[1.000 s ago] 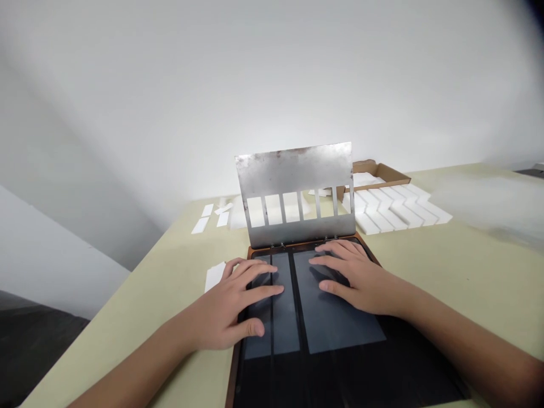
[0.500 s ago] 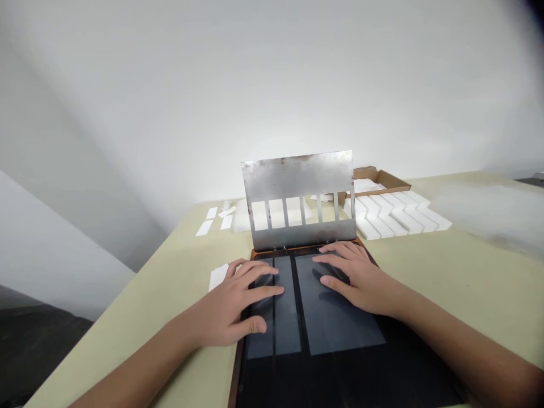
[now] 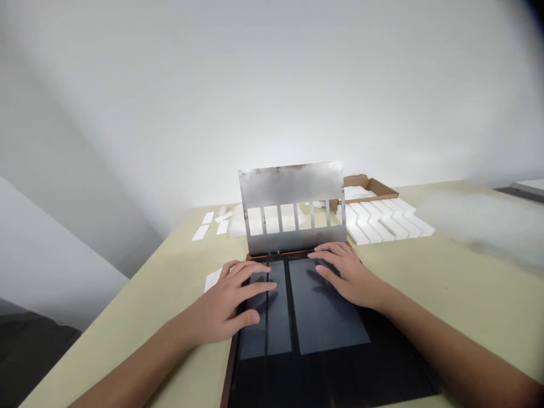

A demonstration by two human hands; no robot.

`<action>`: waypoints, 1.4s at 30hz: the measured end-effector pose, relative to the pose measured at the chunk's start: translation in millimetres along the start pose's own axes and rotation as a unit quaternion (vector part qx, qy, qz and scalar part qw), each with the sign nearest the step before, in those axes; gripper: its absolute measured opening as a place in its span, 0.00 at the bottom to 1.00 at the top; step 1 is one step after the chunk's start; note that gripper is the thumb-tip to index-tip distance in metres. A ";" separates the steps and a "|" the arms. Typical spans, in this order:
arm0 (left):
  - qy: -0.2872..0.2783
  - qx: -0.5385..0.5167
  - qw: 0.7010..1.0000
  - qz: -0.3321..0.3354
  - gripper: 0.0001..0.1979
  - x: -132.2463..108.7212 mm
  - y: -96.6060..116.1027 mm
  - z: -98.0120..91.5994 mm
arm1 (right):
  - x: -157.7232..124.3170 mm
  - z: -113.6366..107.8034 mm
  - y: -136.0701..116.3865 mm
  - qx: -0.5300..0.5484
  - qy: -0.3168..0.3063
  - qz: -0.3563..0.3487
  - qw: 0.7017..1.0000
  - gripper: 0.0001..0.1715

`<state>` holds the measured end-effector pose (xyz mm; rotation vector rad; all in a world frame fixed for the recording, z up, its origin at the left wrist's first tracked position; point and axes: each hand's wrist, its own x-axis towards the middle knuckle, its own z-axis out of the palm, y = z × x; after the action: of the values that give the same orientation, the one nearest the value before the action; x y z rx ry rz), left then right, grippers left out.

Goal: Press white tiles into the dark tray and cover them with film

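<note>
A dark flat board (image 3: pixel 323 374) with a brownish edge lies in front of me, with translucent greyish sheets (image 3: pixel 327 317) on its surface. Hinged at its far edge, a metal plate (image 3: pixel 293 181) with a row of rectangular cut-outs stands raised. My left hand (image 3: pixel 232 300) is over the board's left side, fingers spread, holding nothing. Toward the far right corner, my right hand (image 3: pixel 346 272) hovers over or rests on the wider sheet, its fingers apart; whether they touch is hard to tell.
Behind the plate on the right, stacks of white strips (image 3: pixel 385 221) lie beside a cardboard box (image 3: pixel 382 190) holding white pieces. Small white cards (image 3: pixel 200 232) are scattered at the far left of the yellowish table (image 3: pixel 161 289). A white card (image 3: pixel 211 280) lies beside my left hand.
The view has shifted slightly, so the board, plate and both hands sit a little further left. The hands keep nearly the same pose over the sheets.
</note>
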<state>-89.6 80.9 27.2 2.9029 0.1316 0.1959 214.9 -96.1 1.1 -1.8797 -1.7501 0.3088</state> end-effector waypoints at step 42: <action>0.010 0.038 0.985 -0.169 0.46 59.1 54.9 35.4 | -9.3 -33.0 19.8 0.013 -0.303 -0.052 0.951 0.71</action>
<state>-22.2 26.0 13.0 2.8939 0.6421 0.1639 247.6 -112.9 15.9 -1.7739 -2.2071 0.9442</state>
